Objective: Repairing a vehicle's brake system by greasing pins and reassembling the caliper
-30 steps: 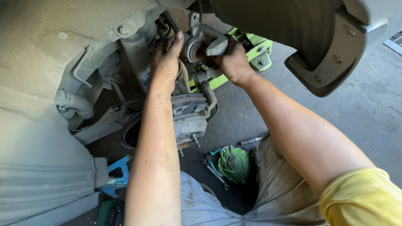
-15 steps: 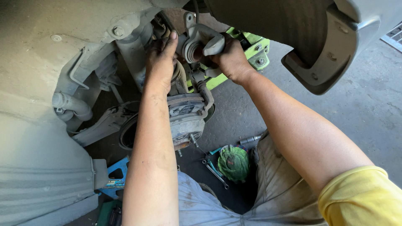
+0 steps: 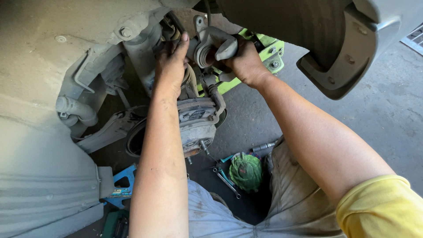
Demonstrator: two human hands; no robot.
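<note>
Caliper gripped by right hand, piston end facing left; left hand steadies its left side w/ fingers.

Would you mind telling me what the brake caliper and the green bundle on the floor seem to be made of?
Brake caliper, gripped by the right hand: probably cast metal, with a dull grey, dusty, matte surface. Green bundle: likely cloth or netting, soft and crumpled; its weave is too small to tell.

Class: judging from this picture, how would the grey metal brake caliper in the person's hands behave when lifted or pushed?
The brake caliper looks like thick cast metal, so probably stiff and heavy for its size. Both the left hand and right hand are on it, which suggests weight. Its dusty, lumpy surface seems unlikely to slip or roll.
</note>
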